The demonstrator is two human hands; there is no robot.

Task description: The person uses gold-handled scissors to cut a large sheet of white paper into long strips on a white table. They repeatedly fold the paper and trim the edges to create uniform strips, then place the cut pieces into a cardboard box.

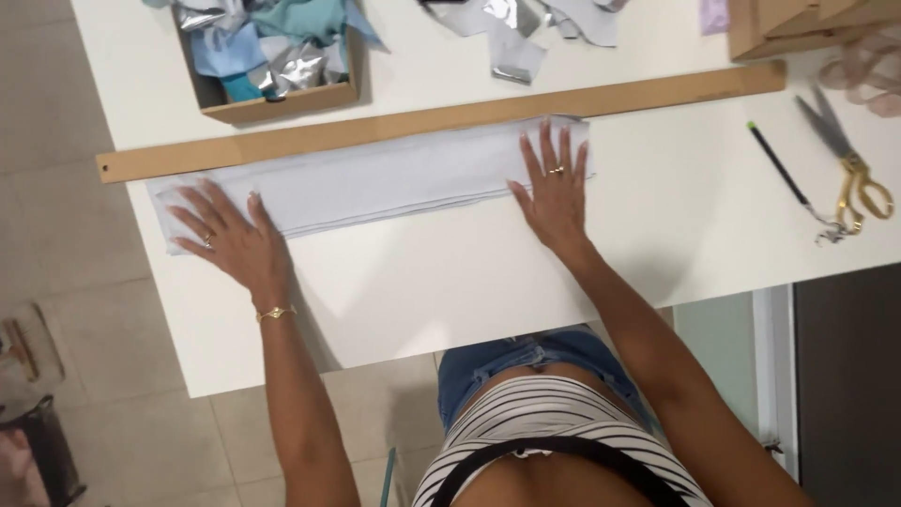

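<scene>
Both hands flat, palms down, on a long folded strip of pale grey fabric [375, 183] lying across the white worktop [450, 282]. Left hand [230, 239] is spread open with fingers splayed, pressing the strip's 9 o'clock end; a ring on one finger, thin gold bracelet [275, 313] at the wrist. Right hand [556, 192] is open too, fingers straight and close together pointing to 12 o'clock, resting on the strip's 3 o'clock end; ring on it as well. Neither hand grips anything, just flat contact.

Fabric runs roughly 9 to 3 o'clock, tilted slightly up toward 3. Its far edge sits just beside a long wooden ruler [441, 117], parallel to it and touching or nearly so; can't tell which.

At 12 o'clock from the left hand, beyond the ruler: open cardboard box [282, 101] with blue, teal and silvery scraps inside. More silver-grey scraps [516, 47] loose on the worktop at 12 o'clock from the right hand. At 3 o'clock, well apart from the fabric: a dark pencil [779, 167] with a green tip, and gold-handled scissors [849, 164] just beside it. Another cardboard box [798, 28] at 1 o'clock, corner only
</scene>
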